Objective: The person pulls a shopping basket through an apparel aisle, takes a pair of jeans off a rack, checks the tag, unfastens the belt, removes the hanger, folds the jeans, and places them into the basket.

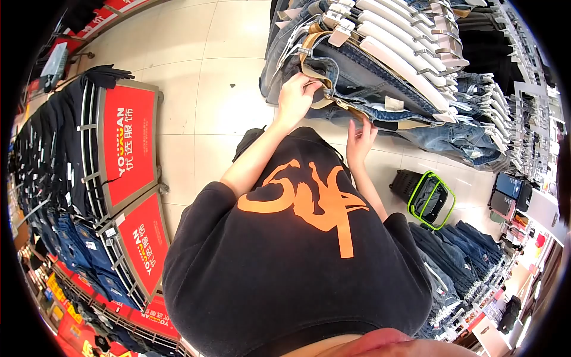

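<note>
Floor (238, 89): pale tiles, dark seams.
Left rack (89, 140): dark clothes hung along it, jeans lower down.
Shirt (285, 273): black, orange print, on the person.
Jeans (372, 71): front of the upper-right row, hanging, waist spread open, in left hand.
Signs (131, 143): red, white and yellow lettering, on left rack's aisle side.
Hangers (395, 50): white, metal hooks, packed close.
Basket (406, 183): black, green frame, on floor at right, dark contents.
Left hand (297, 98): thumb and fingers pinched on waistband.
Right hand (360, 141): fingers bent, tips at waistband's near side; can't tell if gripping.
Waistband (310, 44): tan inside, between both hands.
Label (394, 103): white, on denim, right of right hand.
</note>
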A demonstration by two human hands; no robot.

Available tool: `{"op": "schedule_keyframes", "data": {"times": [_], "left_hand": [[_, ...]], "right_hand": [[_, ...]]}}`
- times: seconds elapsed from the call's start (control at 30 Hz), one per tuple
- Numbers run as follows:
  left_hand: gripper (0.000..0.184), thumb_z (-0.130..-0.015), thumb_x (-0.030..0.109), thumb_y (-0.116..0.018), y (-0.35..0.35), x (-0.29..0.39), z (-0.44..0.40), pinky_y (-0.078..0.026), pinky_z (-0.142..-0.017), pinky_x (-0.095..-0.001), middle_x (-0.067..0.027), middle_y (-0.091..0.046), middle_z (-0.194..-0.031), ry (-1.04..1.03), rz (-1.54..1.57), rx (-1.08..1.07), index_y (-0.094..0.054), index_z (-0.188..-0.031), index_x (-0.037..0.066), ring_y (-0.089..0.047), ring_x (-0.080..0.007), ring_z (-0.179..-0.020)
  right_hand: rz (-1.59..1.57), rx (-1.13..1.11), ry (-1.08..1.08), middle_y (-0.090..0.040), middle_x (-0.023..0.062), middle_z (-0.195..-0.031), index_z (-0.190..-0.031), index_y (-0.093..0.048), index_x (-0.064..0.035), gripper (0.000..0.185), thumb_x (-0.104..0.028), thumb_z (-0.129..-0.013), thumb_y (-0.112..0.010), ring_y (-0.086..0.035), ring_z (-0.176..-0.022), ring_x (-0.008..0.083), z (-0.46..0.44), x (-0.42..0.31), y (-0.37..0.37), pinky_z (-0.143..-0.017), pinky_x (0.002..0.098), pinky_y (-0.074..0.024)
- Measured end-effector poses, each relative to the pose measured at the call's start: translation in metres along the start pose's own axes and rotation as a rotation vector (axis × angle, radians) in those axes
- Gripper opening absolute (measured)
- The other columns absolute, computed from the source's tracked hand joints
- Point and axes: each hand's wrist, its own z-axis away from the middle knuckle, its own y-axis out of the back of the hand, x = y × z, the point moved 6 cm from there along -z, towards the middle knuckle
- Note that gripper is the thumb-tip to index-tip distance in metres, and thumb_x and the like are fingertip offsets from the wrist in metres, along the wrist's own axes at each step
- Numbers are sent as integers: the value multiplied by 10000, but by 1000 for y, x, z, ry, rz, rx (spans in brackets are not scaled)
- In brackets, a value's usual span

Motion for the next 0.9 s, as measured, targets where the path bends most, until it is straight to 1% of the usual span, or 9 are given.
{"op": "schedule_keyframes", "data": {"times": [0.07,0.17,0.3,0.33,0.47,0.6,0.63,0.8,0.9], "left_hand": [[118,-722,78,-624,2,3,1,-458,-641,-286,-109,-581,-798,-6,-40,-39,-616,-814,6,-594,-237,-704],[121,-705,64,-637,-1,-4,4,-462,-645,-289,-114,-574,-810,61,-10,-132,-612,-805,-1,-591,-240,-727],[163,-723,90,-653,10,-12,2,-476,-655,-271,-80,-578,-795,182,197,-200,-589,-828,-17,-578,-149,-748],[289,-726,130,-672,14,-14,2,-482,-693,-266,-82,-567,-882,229,247,-261,-546,-948,-7,-559,-132,-821],[502,-729,228,-686,14,-34,24,-473,-702,-257,-83,-501,-997,466,563,-104,-427,-1114,35,-536,-152,-883],[430,-781,294,-618,-5,-14,66,-434,-815,-338,-69,-480,-941,874,1000,-109,-434,-1103,76,-529,-212,-885],[317,-814,253,-577,-8,-15,74,-421,-833,-334,-65,-503,-952,897,1056,-56,-460,-1061,91,-535,-207,-866],[200,-818,145,-547,-12,12,85,-413,-788,-270,-52,-562,-991,673,1076,-279,-485,-995,76,-527,-136,-827],[126,-798,130,-553,3,-3,90,-398,-710,-247,-80,-573,-1008,814,897,-391,-512,-902,73,-524,-114,-816]], "right_hand": [[27,-42,63,-563,56,-721,-966,-566,-11,214,-116,-785,-613,-518,-605,108,-11,-1,-5,-503,209,-390],[-374,-261,-269,-586,39,-686,-898,-568,20,159,-103,-801,-593,-488,-509,90,-9,50,-43,-471,193,-381],[-748,-165,-185,-616,80,-734,-833,-581,56,148,-84,-838,-533,-546,-540,103,-7,-3,-37,-472,216,-431],[-798,-167,-169,-606,102,-768,-881,-562,74,152,-60,-855,-495,-583,-583,142,-5,-9,-39,-518,226,-470],[-1024,-240,-272,-592,108,-804,-996,-509,55,183,-72,-868,-476,-599,-593,179,-2,-10,-58,-555,245,-486],[-1123,-302,-348,-598,121,-812,-1029,-481,39,199,-89,-877,-462,-593,-586,183,-3,-11,-69,-556,253,-489],[-1156,-329,-348,-598,119,-812,-1024,-484,38,195,-87,-876,-463,-590,-585,179,-4,-13,-70,-554,253,-487],[-1219,-432,-349,-584,91,-769,-999,-501,27,170,-62,-856,-481,-560,-564,149,-3,-24,-71,-534,240,-473],[-1339,-569,-352,-527,63,-616,-1030,-485,27,211,-95,-860,-456,-501,-473,140,1,-34,-63,-535,277,-479]]}}
